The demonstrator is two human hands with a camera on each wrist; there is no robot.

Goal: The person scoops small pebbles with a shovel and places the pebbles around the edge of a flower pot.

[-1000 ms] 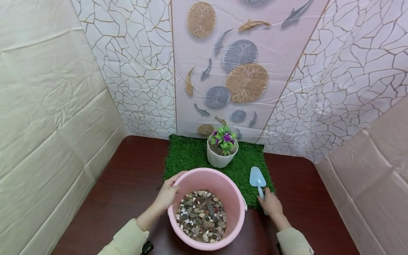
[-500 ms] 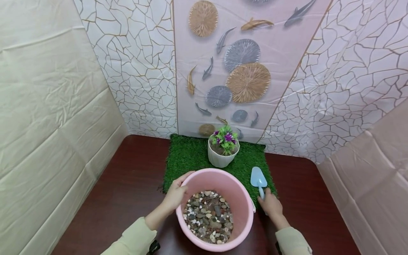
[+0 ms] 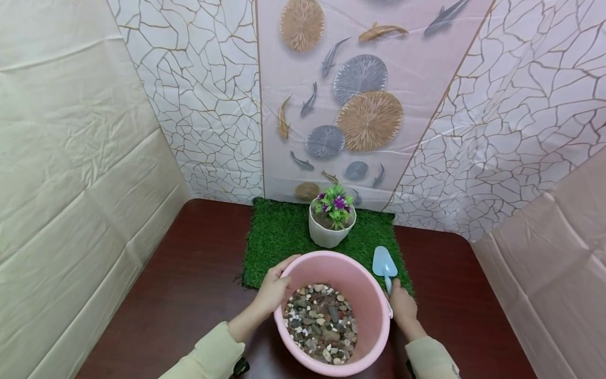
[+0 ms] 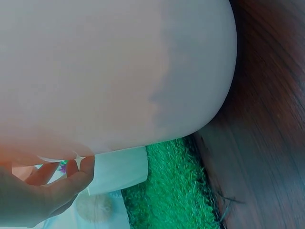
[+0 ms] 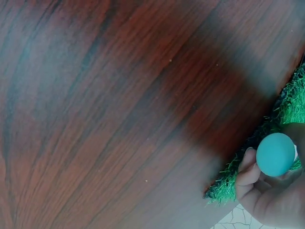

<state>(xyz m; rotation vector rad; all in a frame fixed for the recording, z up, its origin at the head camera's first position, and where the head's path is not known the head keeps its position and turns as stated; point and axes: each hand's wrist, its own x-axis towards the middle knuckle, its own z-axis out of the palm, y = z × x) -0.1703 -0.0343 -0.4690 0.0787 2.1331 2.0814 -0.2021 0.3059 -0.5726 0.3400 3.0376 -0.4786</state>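
Note:
My left hand (image 3: 273, 290) grips the left rim of a pink bucket (image 3: 371, 321), thumb inside and fingers outside. Mixed pebbles (image 3: 322, 321) cover the bucket's bottom. In the left wrist view the bucket's pale outer wall (image 4: 114, 71) fills much of the picture, with the left hand (image 4: 52, 191) at its rim. On the right, my right hand (image 3: 403, 305) holds a light blue trowel (image 3: 383, 262) by its handle, blade pointing away from me. The right wrist view shows the round handle end (image 5: 275, 154) of the trowel inside the curled right hand (image 5: 267, 195).
Behind the bucket, a white pot (image 3: 326, 236) with a purple-flowered plant (image 3: 337, 205) stands on a green turf mat (image 3: 279, 231). The mat lies on a dark brown table (image 3: 189, 273). Patterned cloth (image 3: 213, 105) hangs at the back, plain cloth at both sides.
The left hand has shifted the bucket to the right, bringing its handle side up against the right hand. The right hand and trowel have hardly moved.

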